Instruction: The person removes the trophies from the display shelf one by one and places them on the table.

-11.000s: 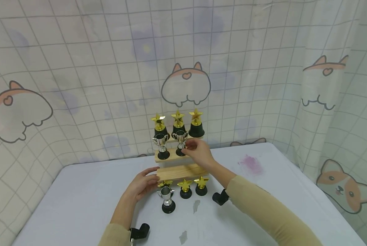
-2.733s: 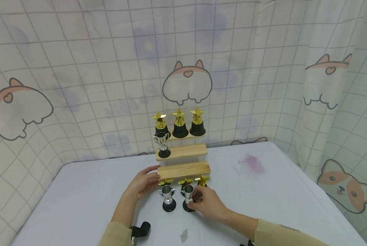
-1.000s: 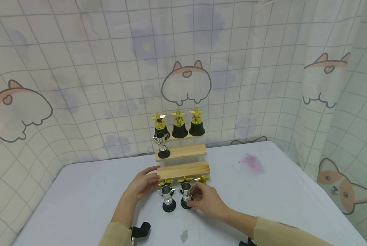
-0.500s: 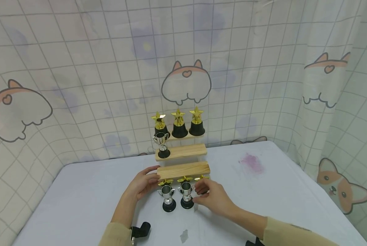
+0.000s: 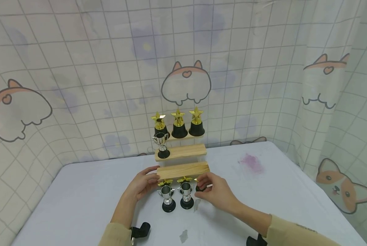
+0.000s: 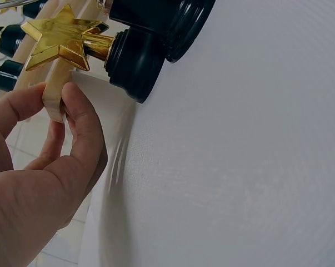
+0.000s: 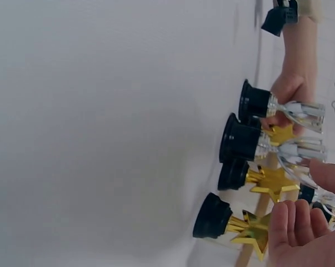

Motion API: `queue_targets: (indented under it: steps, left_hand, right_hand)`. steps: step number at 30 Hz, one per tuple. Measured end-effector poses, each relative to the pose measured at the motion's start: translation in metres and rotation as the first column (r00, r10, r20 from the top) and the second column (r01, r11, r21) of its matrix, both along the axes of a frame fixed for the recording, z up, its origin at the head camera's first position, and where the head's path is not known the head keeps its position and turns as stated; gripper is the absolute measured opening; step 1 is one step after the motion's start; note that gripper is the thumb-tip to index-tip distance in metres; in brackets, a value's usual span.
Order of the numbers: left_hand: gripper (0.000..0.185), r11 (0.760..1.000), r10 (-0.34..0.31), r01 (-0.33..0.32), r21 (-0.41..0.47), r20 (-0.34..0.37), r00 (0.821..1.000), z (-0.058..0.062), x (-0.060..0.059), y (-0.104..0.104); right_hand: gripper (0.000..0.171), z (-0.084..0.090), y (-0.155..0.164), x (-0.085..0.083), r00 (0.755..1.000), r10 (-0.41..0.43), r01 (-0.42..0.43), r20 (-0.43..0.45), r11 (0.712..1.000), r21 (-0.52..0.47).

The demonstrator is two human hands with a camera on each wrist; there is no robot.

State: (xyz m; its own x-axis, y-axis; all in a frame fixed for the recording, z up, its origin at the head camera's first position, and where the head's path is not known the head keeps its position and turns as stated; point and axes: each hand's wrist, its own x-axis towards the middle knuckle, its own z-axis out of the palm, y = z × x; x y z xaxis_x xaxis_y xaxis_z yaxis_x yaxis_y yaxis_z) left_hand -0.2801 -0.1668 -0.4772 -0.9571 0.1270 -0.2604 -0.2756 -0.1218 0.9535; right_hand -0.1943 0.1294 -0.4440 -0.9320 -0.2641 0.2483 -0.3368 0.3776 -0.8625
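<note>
Nearest, on the white table (image 5: 78, 198), two silver cups are stood upright side by side, the left front cup (image 5: 168, 199) and the right front cup (image 5: 186, 197); the latter, gripped by the right hand (image 5: 218, 193) a second ago, is now let go and left standing; from this its placing can be judged finished, and attention seems to be given to the row just behind.

In that row three small trophies are set on the table; the left small star (image 5: 165, 183) and the middle small star (image 5: 184, 179) are partly covered by the cups, while the right small star (image 7: 234, 224) is partly hidden by the right hand; its thumb is held apart from loosely bent fingers, with nothing seen pinched between them; whether the star is touched cannot be told.

Just beyond, the lowest board (image 5: 183, 171) is pinched at its left end between thumb and fingers of the left hand (image 5: 141, 184); by this the stand is probably being steadied.

Farther back and higher, the back cup (image 5: 162, 146) is held up by the middle board (image 5: 184, 151), near its left end; one cup fewer is seen there than earlier, presumably the one now let go; on the top board (image 5: 184, 138) the left big star (image 5: 160, 125), middle big star (image 5: 179, 127) and right big star (image 5: 196, 125) are lined up; behind everything a checked cloth (image 5: 109, 85) is hung.
</note>
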Motion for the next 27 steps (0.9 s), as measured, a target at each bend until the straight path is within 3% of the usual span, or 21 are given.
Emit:
queue_targets:
  steps: [13, 27]
  left_hand:
    - [0.059, 1.0, -0.003, 0.003, -0.002, 0.003, 1.0, 0.0, 0.001, -0.001]
    - [0.059, 1.0, -0.006, 0.006, -0.005, -0.002, 1.0, 0.0, 0.001, -0.001]
  right_hand:
    - [0.038, 0.024, 0.002, -0.008, 0.998, -0.055, 0.055, -0.032, 0.998, 0.025]
    - [0.031, 0.041, -0.006, -0.022, 0.997, -0.061, 0.061, -0.037, 0.998, 0.005]
